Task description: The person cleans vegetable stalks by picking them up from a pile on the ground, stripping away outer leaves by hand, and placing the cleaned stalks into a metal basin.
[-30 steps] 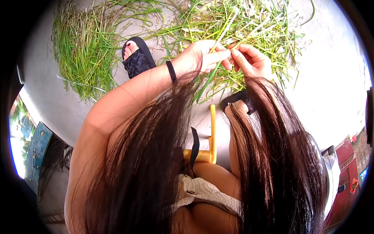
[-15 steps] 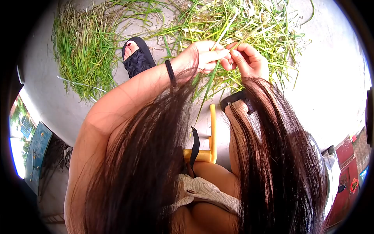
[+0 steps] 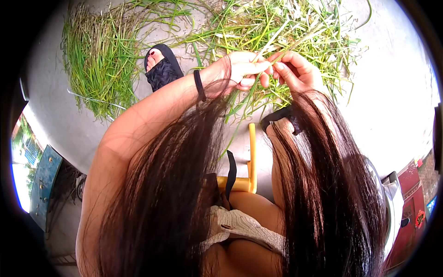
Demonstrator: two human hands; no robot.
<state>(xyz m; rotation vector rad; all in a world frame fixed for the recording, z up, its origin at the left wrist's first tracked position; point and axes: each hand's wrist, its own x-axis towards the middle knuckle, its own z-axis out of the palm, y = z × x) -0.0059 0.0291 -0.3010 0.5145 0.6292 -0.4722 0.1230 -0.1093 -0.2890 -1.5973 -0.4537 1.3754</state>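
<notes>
My left hand (image 3: 247,70) is closed on long green grass blades (image 3: 272,40), whose ends stick out above and below the fingers. Just to its right, my right hand (image 3: 297,71) pinches the same blades between thumb and forefinger, and the fingertips of both hands nearly touch. Behind and beneath the hands lies a loose, tangled pile of grass (image 3: 323,51). Farther left is a flatter bundle of grass (image 3: 99,60), with its blades mostly side by side. A thin white strip (image 3: 94,98) crosses its lower part.
A black sandal (image 3: 164,71) on a foot stands between the two grass heaps. The other sandal (image 3: 277,116) is below my right hand. A yellow frame (image 3: 252,157) with a black strap (image 3: 230,171) is between the legs. Long hair hangs over both forearms.
My left hand has shifted slightly left and down. The blades in the hands have tilted, and their lower ends now reach farther down and left.
</notes>
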